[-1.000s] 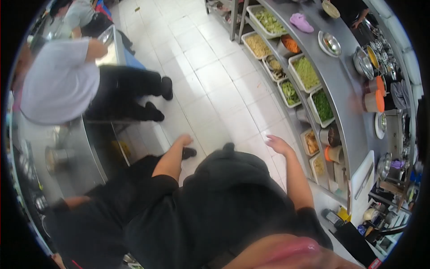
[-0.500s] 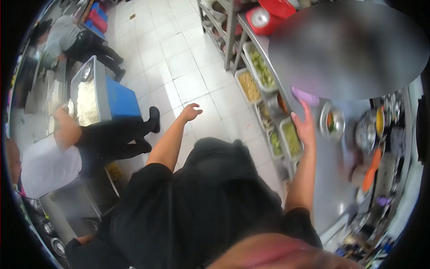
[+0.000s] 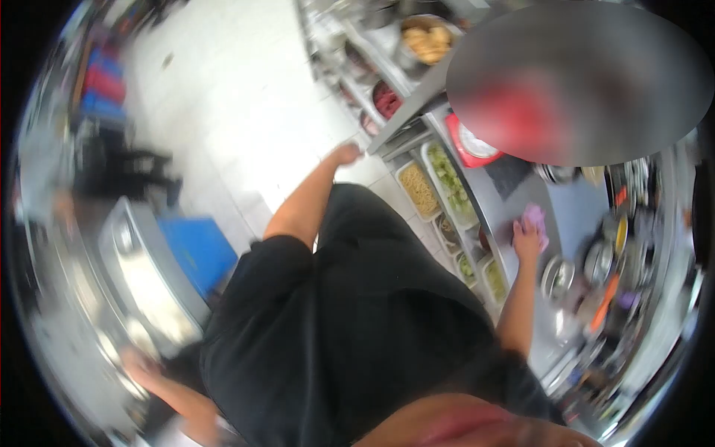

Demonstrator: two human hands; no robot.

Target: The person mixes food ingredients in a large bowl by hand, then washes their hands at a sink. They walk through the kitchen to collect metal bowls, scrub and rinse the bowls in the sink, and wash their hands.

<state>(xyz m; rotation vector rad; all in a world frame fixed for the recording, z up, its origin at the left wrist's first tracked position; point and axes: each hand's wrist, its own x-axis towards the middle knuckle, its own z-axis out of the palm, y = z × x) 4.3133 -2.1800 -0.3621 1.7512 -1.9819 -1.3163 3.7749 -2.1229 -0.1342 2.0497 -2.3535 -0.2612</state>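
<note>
My right hand (image 3: pixel 527 238) is closed on a purple cloth (image 3: pixel 538 222) that lies on the steel counter (image 3: pixel 547 320). My left hand (image 3: pixel 347 154) hangs over the floor beside the shelf post, blurred, its fingers too smeared to read. Just past the cloth on the counter sits a metal bowl (image 3: pixel 558 277). A red scale (image 3: pixel 474 143) stands farther along, partly under a grey blurred patch. Below the counter edge are trays of cut green vegetables (image 3: pixel 448 179) and of pale yellow pieces (image 3: pixel 418 191).
At the left, a person's hand (image 3: pixel 141 365) is near a large tub of white stuff (image 3: pixel 153 287), with a blue bin (image 3: pixel 197 249) beside it. Another person (image 3: pixel 45 171) stands farther up. A shelf holds a pot of yellow pieces (image 3: pixel 426 41). Orange-handled tool (image 3: pixel 605 302) lies at right.
My right hand has reached the purple cloth and closed on it. My left hand has moved toward the shelf post. The view has shifted forward along the counter, bringing more of the shelf in.
</note>
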